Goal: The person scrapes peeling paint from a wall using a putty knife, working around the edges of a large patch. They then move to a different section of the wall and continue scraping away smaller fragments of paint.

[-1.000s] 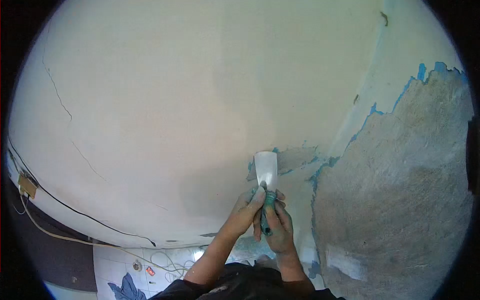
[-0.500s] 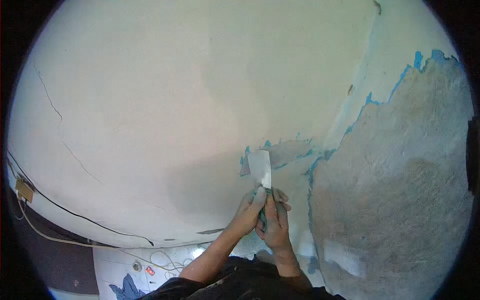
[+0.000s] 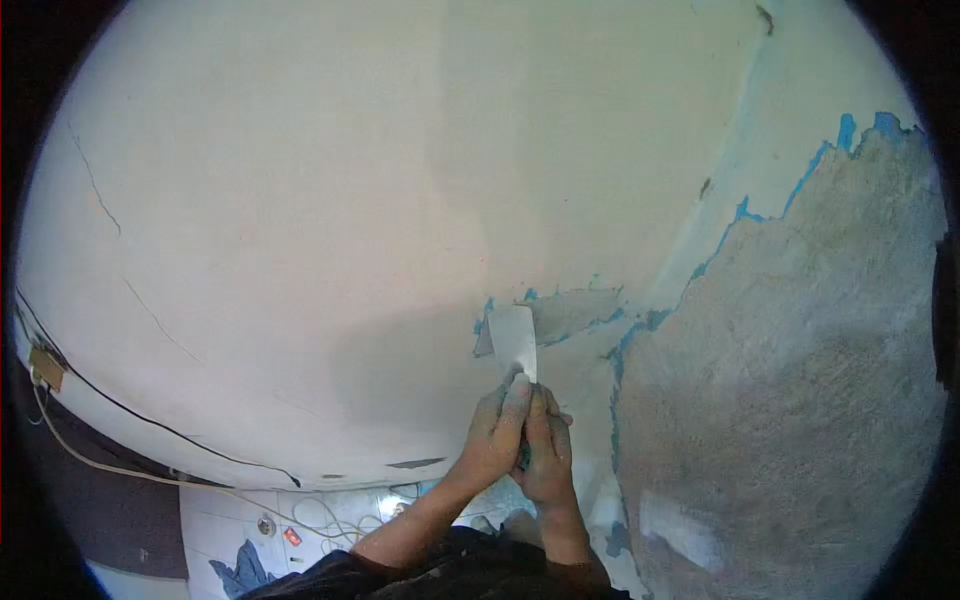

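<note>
A scraper with a wide pale metal blade points up the wall, its edge at the left end of a bare grey patch rimmed with blue-green paint. Both hands are closed around its handle, which is mostly hidden by the fingers. My left hand grips from the left, thumb lying along the base of the blade. From the right, my right hand wraps the handle, fingers pressed against the left ones. Dust coats the fingers.
Cream paint covers the wall, with a thin crack at left. Rough bare plaster fills the right side. A wooden socket block with cables hangs at lower left. On the tiled floor lie coiled cable, a red packet and dark cloth.
The hands and scraper have shifted slightly left and down in view, and the camera view has moved a little. Both hands keep their hold on the scraper.
</note>
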`<action>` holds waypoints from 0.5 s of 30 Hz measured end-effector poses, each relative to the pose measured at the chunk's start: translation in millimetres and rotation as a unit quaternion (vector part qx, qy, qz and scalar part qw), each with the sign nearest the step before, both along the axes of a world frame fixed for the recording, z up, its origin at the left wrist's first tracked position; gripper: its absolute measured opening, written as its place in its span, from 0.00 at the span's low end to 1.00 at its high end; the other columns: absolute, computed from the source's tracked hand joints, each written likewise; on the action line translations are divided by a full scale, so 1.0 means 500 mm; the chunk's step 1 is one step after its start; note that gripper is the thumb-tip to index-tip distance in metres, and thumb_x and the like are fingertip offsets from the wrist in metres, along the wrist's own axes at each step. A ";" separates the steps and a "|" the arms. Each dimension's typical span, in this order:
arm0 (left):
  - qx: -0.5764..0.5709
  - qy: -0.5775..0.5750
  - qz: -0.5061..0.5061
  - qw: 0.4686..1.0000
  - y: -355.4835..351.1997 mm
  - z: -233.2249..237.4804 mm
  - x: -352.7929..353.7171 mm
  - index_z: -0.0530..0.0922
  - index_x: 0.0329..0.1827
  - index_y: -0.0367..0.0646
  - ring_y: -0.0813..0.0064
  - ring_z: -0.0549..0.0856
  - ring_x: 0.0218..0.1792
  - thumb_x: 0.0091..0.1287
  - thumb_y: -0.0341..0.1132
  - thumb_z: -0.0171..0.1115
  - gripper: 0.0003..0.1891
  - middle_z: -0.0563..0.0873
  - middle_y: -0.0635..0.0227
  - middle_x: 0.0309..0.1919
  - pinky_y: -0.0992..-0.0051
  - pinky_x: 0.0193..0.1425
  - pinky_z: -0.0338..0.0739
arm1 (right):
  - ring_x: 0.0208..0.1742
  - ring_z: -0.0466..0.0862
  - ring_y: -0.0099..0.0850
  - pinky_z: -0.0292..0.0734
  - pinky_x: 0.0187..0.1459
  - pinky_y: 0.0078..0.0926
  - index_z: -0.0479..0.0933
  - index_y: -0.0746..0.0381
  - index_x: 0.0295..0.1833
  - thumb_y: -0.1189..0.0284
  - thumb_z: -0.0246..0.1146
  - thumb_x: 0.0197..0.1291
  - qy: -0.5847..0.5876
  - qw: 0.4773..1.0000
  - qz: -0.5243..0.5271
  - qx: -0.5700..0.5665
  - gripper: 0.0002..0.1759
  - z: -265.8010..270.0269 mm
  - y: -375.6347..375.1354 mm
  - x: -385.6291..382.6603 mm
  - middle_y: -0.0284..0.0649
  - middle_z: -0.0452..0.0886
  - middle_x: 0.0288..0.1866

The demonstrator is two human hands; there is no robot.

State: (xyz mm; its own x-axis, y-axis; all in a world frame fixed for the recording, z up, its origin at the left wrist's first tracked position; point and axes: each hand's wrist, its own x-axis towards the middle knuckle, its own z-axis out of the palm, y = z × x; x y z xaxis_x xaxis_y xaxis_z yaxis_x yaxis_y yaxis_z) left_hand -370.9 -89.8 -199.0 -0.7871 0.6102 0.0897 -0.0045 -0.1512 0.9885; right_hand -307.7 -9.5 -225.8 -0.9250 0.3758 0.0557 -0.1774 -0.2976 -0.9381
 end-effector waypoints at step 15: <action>0.033 -0.025 0.019 0.999 0.006 0.015 0.006 0.77 0.39 0.32 0.67 0.86 0.36 0.79 0.50 0.41 0.27 0.84 0.58 0.32 0.69 0.45 0.78 | 0.13 0.68 0.16 0.58 0.12 0.17 0.74 0.61 0.48 0.51 0.45 0.77 0.028 0.999 -0.022 0.009 0.24 0.013 -0.015 -0.011 0.28 0.73 0.21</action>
State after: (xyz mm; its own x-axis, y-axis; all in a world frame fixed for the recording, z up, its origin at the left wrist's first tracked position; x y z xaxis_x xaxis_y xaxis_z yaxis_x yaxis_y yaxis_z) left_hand -368.1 -86.7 -191.5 -0.8145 0.5733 0.0891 -0.0456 -0.2163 0.9753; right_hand -313.1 -17.0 -219.2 -0.9028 0.4148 0.1137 -0.2419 -0.2711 -0.9317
